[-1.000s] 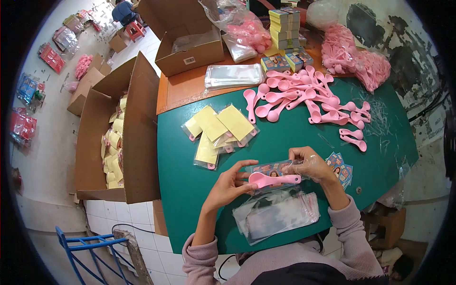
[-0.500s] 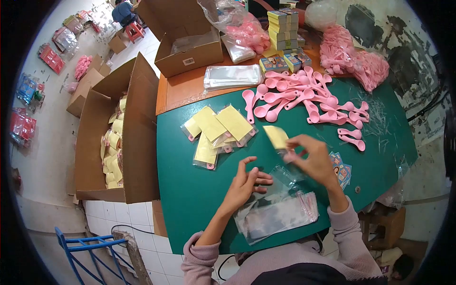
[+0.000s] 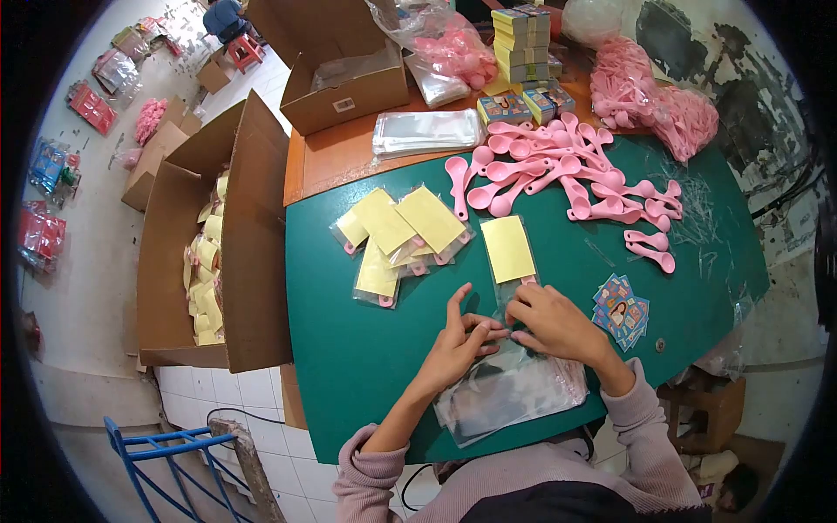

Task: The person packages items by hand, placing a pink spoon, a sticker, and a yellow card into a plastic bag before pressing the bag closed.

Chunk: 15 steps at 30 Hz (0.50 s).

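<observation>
- The left hand (image 3: 460, 338) lay on the clear bags (image 3: 514, 397), stacked at the near edge of the green bench (image 3: 349, 349). Its grip was apart, fingers spread.
- The right hand (image 3: 555, 324) touched the same stack just beside it, fingers curled down. Whether its grip pinched a bag could not be told.
- A yellow packet (image 3: 508, 248) lay flat just beyond the fingertips.
- Pink spoons (image 3: 558, 174) lay farther back.

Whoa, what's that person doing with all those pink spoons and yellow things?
A person works at a green table. The left hand and right hand meet at the near end of a clear packet holding a yellow card, just beyond a stack of empty clear bags. Filled packets lie to the left, and loose pink spoons are heaped farther back.
</observation>
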{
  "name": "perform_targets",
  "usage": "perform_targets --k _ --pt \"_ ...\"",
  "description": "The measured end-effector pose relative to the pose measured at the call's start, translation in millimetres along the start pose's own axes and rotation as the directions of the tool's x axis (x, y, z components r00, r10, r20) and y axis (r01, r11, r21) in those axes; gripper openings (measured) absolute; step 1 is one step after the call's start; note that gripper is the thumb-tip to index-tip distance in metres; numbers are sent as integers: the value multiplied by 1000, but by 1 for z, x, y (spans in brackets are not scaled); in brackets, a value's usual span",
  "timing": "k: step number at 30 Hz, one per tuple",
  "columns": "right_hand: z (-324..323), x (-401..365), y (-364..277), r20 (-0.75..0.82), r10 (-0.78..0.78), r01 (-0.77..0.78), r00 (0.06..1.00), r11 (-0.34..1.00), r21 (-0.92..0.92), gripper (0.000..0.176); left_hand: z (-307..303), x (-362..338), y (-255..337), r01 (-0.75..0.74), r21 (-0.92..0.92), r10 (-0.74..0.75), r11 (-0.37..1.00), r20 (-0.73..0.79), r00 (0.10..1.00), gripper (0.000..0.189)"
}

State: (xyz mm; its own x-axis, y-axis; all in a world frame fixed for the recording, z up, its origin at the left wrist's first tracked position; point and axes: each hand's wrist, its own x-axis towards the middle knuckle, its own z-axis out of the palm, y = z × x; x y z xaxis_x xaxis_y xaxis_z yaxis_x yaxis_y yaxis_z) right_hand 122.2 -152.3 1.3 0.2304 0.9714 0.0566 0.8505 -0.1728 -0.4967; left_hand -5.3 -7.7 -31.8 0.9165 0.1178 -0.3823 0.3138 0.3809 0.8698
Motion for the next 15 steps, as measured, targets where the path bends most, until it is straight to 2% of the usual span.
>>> perform_targets --k 5,8,10,15 --pt "10 2 1 -4 -16 16 1000 1000 3 21 3 0 -2 -30 19 31 999 -30 999 63" --pt "8 4 0 -11 -33 33 999 999 13 18 0 -1 0 -36 -54 34 998 -44 998 62" --pt "4 4 -4 -53 -52 55 997 997 62 18 -3 0 1 -14 -149 8 989 -38 999 58" --pt "2 7 -9 -139 -56 64 989 996 55 19 1 -1 3 -48 -145 34 988 -96 995 51"
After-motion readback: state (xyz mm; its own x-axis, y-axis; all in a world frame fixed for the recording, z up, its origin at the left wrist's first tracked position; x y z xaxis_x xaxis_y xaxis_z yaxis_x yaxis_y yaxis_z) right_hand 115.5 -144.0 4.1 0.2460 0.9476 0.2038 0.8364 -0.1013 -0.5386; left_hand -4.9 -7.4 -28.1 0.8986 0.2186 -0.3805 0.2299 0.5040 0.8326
